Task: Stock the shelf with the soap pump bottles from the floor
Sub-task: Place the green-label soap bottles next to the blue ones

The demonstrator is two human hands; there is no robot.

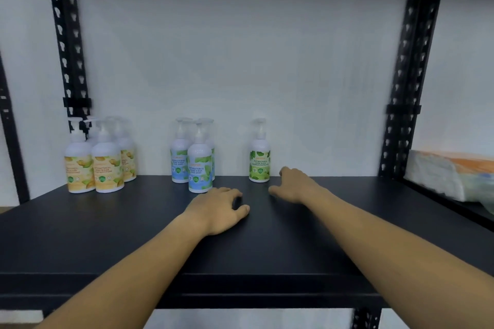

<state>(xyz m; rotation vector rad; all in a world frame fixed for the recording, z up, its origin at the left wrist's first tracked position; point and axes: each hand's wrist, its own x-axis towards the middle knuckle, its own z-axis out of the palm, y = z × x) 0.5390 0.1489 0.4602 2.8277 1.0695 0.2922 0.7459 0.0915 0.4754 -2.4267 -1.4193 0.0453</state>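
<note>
fingers of both hands loosely curled, holding nothing
left hand and right hand over shelf; bottles grouped by label colour.

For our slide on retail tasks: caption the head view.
Both empty hands, left hand and right hand, reach over the black shelf beside yellow, blue and green soap bottles.

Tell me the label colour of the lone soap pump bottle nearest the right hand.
Green, leaf-patterned label on the white pump bottle; head view.
</note>
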